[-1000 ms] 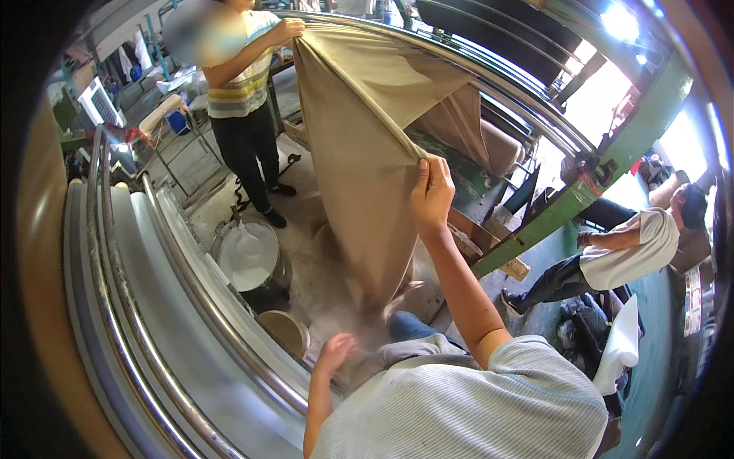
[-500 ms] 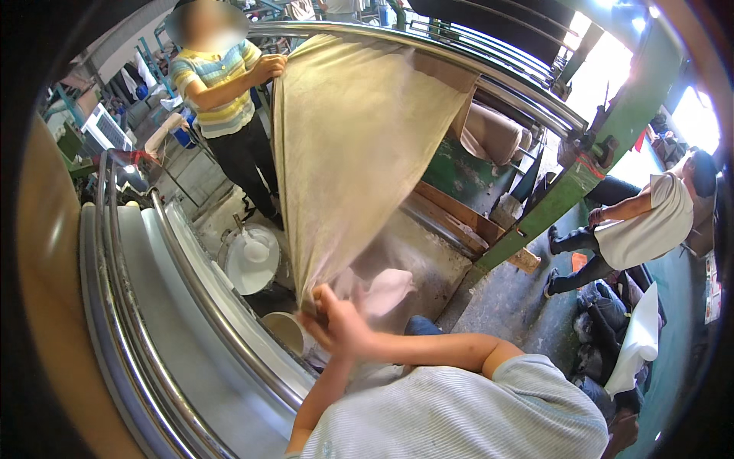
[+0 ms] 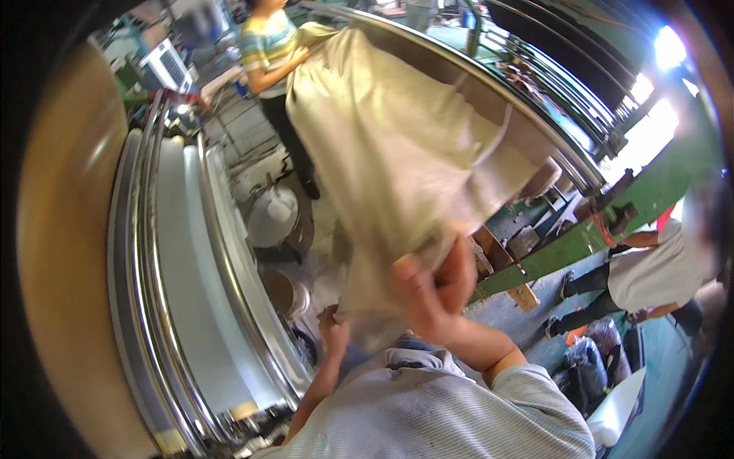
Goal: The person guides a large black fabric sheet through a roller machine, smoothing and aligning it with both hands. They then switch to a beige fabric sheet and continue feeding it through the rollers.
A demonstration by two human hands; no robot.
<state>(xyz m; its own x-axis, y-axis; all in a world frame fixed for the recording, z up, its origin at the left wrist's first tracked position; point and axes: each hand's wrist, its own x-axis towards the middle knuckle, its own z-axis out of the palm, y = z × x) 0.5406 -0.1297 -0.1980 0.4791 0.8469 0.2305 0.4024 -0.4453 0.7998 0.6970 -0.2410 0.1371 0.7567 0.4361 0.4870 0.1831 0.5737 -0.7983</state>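
A large beige fabric sheet [image 3: 390, 145] hangs in loose folds from a metal roller bar [image 3: 474, 69] down toward my body. My left hand [image 3: 334, 330], low and close to my waist, is closed on a lower corner of the fabric. My right hand [image 3: 440, 294] is raised in front of the sheet, thumb up and fingers bent. It is smeared by motion, so I cannot tell whether it grips the cloth. Across from me, a co-worker in a striped top [image 3: 267, 53] has a hand on the fabric's far left edge.
Chrome rails and a pale roll [image 3: 191, 252] run along my left. A white round tub [image 3: 273, 216] and a bucket [image 3: 287, 294] stand on the floor. To the right are a green beam [image 3: 550, 252], another person [image 3: 650, 264] and dark wrapped bundles [image 3: 587, 363].
My hands have moved apart: the left lower, the right up and to the right. The gathered fabric has spread into wider, looser folds. The whole view has shifted.
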